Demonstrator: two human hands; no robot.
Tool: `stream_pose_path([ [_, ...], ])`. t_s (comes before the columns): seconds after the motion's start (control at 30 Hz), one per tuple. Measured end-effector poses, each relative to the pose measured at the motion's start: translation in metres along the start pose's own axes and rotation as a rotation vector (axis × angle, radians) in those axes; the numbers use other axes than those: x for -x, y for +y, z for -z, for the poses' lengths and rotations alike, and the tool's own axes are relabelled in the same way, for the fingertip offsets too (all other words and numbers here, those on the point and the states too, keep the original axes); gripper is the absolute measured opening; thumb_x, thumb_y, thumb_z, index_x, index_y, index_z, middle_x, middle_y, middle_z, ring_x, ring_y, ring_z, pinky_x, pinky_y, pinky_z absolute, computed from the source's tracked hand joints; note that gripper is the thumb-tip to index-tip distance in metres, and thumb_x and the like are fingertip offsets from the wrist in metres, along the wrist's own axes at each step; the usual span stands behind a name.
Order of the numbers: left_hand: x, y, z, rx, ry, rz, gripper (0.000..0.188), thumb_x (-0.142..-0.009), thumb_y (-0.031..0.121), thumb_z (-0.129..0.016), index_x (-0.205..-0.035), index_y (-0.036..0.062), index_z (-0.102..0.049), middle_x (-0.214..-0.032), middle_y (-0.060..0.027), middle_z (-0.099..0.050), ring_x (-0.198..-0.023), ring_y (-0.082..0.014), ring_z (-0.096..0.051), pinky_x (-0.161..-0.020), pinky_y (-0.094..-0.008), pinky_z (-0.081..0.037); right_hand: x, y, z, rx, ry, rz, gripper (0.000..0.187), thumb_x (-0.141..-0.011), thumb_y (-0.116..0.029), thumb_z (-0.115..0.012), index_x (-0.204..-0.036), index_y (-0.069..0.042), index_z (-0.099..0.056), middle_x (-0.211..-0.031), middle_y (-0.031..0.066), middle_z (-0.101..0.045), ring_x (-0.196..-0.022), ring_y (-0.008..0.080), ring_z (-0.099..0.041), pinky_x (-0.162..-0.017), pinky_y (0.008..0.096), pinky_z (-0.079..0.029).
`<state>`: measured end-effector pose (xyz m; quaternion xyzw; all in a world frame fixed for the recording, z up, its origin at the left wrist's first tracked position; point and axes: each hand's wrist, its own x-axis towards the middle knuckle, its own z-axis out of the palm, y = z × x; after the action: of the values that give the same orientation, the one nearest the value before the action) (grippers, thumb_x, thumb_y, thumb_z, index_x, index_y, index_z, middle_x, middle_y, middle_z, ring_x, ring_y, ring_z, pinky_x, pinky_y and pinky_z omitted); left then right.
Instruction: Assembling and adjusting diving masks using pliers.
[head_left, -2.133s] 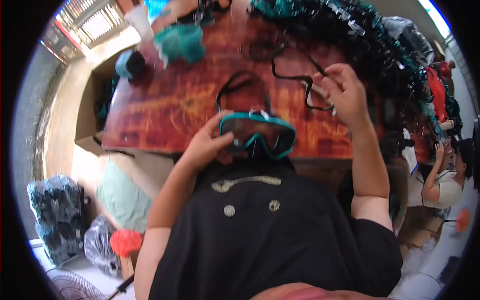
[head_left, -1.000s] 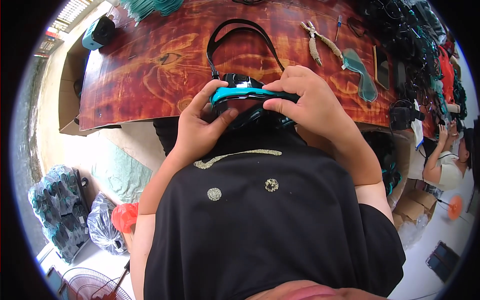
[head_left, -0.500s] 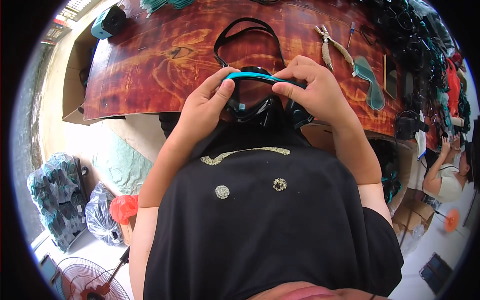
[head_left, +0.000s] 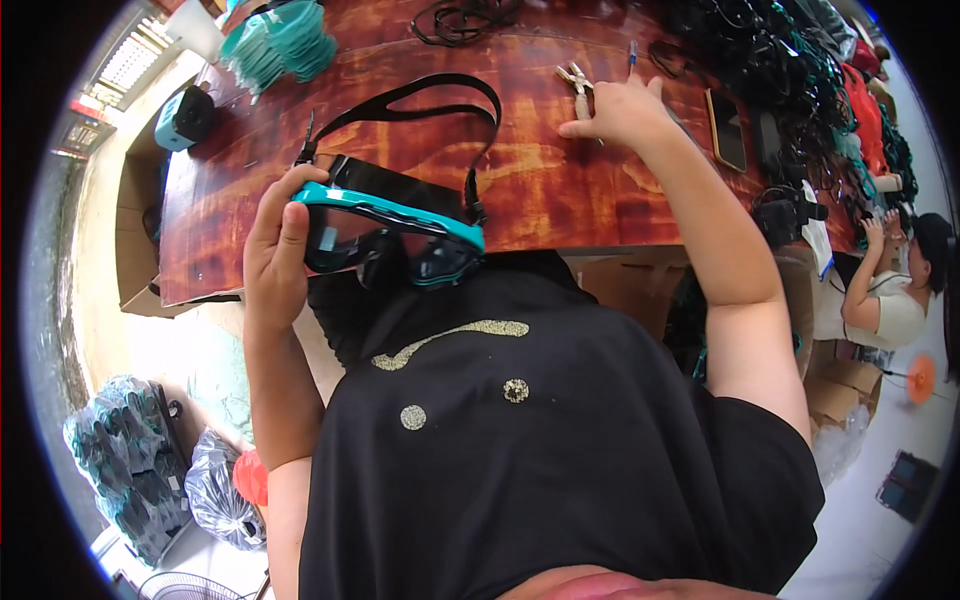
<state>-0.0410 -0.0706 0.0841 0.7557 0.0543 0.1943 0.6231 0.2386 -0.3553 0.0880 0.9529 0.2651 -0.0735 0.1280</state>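
Observation:
A black diving mask (head_left: 440,268) with a teal frame edge is tilted at the table's front edge, its black head strap (head_left: 430,108) looped away over the tabletop. My left hand (head_left: 280,235) grips the mask's left end, thumb in front and fingers behind. Farther right, my right hand (head_left: 630,115) is over the table with thumb and fingers spread. It is right beside the pliers (head_left: 580,90) with wrapped handles and covers part of them. A blue pen (head_left: 633,56) lies just beyond its fingers.
Teal mask parts (head_left: 280,45) are stacked at the far left, near a teal-and-black box-shaped device (head_left: 184,118). A phone (head_left: 727,128) lies to the right, before a heap of black straps and masks (head_left: 770,50). Another person (head_left: 895,290) works at far right.
My right hand has let go of the mask and moved right to the pliers. My left hand has carried the mask leftward. The view has shifted, and the flat teal piece is now hidden.

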Motion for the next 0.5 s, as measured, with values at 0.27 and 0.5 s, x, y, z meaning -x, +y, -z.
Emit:
stream_pose_path([
  [0.27, -0.02, 0.024, 0.006, -0.501, -0.021, -0.214, 0.03, -0.102, 0.032, -0.056, -0.117, 0.0081, -0.067, -0.091, -0.0069, -0.055, -0.092, -0.0213, -0.057, -0.085, -0.0318, -0.045, 0.053, -0.025, 0.014, -1.087, -0.284, 0.282, 0.021, -0.079, -0.019, -0.06, -0.09, -0.001, -0.064, -0.079, 0.0059, -0.063, -0.069, 0.0122, -0.055, -0.063, 0.03, -0.045],
  [0.5, -0.021, 0.05, -0.015, -0.497, -0.194, -0.15, 0.029, -0.097, 0.034, -0.064, -0.111, 0.0091, -0.07, -0.081, -0.008, -0.052, -0.08, -0.0251, -0.055, -0.074, -0.0355, -0.045, 0.115, -0.06, 0.056, -1.123, -0.284, 0.713, 0.025, -0.078, -0.01, -0.064, -0.102, -0.003, -0.064, -0.084, 0.004, -0.056, -0.08, 0.0159, -0.055, -0.067, 0.0296, -0.043],
])
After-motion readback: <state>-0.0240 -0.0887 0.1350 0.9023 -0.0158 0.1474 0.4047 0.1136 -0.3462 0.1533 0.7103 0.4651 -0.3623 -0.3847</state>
